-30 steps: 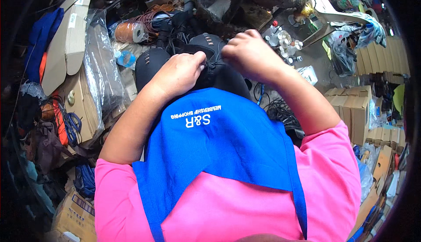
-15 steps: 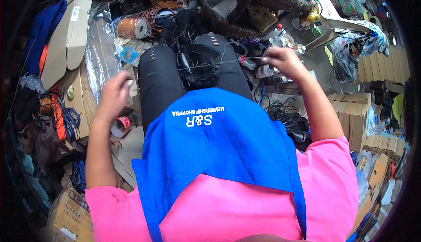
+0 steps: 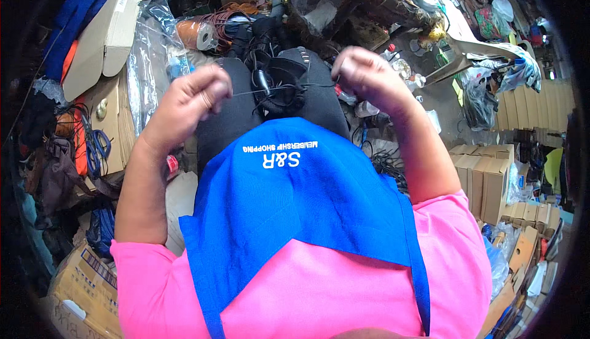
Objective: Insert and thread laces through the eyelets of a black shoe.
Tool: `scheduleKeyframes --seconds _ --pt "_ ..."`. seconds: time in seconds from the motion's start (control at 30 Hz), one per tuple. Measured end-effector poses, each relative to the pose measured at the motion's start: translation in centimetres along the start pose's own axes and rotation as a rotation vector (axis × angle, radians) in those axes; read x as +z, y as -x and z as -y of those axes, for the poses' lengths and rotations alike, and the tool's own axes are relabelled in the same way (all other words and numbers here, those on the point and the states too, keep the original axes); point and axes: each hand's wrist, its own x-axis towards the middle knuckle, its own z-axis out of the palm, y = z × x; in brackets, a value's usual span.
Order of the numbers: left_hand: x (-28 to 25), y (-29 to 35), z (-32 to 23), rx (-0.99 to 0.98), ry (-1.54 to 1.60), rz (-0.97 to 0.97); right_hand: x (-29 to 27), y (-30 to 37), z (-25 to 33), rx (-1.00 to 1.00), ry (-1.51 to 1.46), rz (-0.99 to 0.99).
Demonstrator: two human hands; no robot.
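A black strappy item (image 3: 286,84), its kind unclear, lies across my thighs, with a glossy dark rod-like piece (image 3: 263,81) at its left side. Thin dark thread (image 3: 246,92) runs out of it to both sides. My left hand (image 3: 193,100) is closed on the thread's left end, above my left thigh. On the other side my right hand (image 3: 367,79), blurred by motion, pinches the right end over my right knee. A blue apron (image 3: 289,197) covers my lap nearer to me.
An orange spool (image 3: 195,34) and clear plastic sheeting (image 3: 147,62) lie ahead to the left, near a cardboard piece (image 3: 101,44). Blue-handled scissors (image 3: 97,148) rest farther left. Small bottles (image 3: 402,68) stand beyond my right hand. Cardboard boxes (image 3: 482,173) are stacked at right.
Both hands have come inward toward each other, the left one also rising and moving forward. The thread between them now spans a shorter distance.
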Motion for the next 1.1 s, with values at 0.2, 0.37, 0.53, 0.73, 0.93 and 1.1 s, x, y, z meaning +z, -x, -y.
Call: scheduleKeyframes --seconds 0.2,0.37,0.53,0.73,0.93,1.1 --pt "-8.6 5.5 4.8 -0.021 -0.955 -0.376 -7.6 4.8 -5.6 0.067 0.865 -0.195" --pt "-17.0 12.8 5.2 -0.118 -1.107 -0.681 -18.4 14.8 -9.0 0.333 0.906 -0.617" --pt "-11.7 7.6 5.0 -0.204 -1.054 -0.658 -13.8 10.0 -8.3 0.488 0.940 -0.222" --pt "2.0 -3.3 2.5 0.263 -0.502 -0.171 -2.0 0.2 -3.0 -0.075 0.581 -0.094" --pt "5.6 -9.4 3.3 0.178 -0.452 0.053 -0.8 -4.4 -2.8 -0.189 0.607 -0.050" --pt "5.3 -10.6 4.1 0.140 -0.435 0.187 -0.8 -4.5 -2.5 -0.232 0.697 0.016"
